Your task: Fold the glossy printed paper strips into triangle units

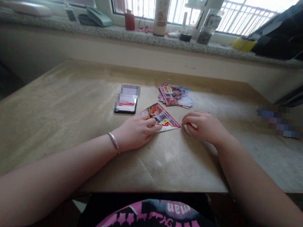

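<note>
A colourful printed sheet of paper (164, 115), folded into a triangle with a white strip along its near edge, lies on the table in front of me. My left hand (140, 131) rests on its left part, fingers lying over the paper and pressing it down. At the triangle's right corner, my right hand (202, 125) has thumb and index finger closed together on the tip. Just beyond the sheet is a loose pile of similar printed sheets (175, 95). A phone (127, 99) lies left of the paper, its screen partly blurred.
The table (58, 117) has a pale cover and meets a wall below the window sill (117, 33). On the sill stand a red container (129, 20), a tall cylinder (161, 10) and a clear jar (209, 27). A blurred item (279, 120) lies at the table's right.
</note>
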The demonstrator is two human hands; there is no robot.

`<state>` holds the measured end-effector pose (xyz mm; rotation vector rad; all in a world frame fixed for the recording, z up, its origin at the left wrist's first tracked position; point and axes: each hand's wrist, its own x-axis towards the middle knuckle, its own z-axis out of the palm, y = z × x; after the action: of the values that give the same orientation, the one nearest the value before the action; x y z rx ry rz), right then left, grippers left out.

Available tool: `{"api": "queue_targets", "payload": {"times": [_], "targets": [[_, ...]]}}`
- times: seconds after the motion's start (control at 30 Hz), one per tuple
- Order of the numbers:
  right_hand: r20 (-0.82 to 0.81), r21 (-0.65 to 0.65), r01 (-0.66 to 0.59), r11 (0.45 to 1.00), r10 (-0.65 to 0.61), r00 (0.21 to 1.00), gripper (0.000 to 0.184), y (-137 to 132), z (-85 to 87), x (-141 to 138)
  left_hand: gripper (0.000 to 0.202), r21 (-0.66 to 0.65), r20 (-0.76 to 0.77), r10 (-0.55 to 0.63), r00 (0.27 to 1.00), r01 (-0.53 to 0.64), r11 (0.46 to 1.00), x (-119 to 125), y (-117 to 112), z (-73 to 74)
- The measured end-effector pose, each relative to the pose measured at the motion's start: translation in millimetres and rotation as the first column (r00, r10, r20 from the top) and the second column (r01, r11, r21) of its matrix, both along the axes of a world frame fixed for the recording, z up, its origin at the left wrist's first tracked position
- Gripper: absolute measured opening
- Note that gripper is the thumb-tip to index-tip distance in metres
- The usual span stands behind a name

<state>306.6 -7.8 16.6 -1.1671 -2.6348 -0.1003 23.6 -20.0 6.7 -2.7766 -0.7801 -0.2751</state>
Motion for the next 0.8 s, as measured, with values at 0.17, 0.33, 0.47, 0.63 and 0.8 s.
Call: {"api": "queue_targets", "payload": {"times": [0.17, 0.33, 0.47, 0.63, 0.8], "targets": [[-0.109, -0.009, -0.179, 0.984, 0.177, 0.978, 0.025, -3.7, -6.8, -20.8, 0.033, -0.011, 0.005, -0.002, 1.0, 0.002, 1.0, 0.2, 0.2, 0.2], [-0.117, -0.018, -0.232, 0.973, 0.228, 0.967, 0.023, -4.4, -13.1, -31.7, 0.032, -0.027, -0.009, 0.004, 1.0, -0.004, 1.0, 1.2, -0.3, 2.2], [-0.114, 0.017, -0.257, 0.966, 0.258, 0.96, 0.021, -3.3, -14.4, -32.8, 0.033, -0.024, -0.019, 0.006, 1.0, -0.006, 1.0, 1.4, -0.1, 2.4], [-0.089, 0.027, -0.263, 0.964, 0.264, 0.96, 0.021, -4.0, -12.2, -35.1, 0.032, -0.019, -0.025, 0.005, 1.0, -0.005, 1.0, 1.4, 0.0, 2.2], [-0.058, 0.029, -0.275, 0.961, 0.276, 0.959, 0.024, -6.6, -11.7, -37.6, 0.033, -0.017, -0.03, 0.007, 1.0, -0.008, 1.0, 1.2, -0.3, 2.6]]}}
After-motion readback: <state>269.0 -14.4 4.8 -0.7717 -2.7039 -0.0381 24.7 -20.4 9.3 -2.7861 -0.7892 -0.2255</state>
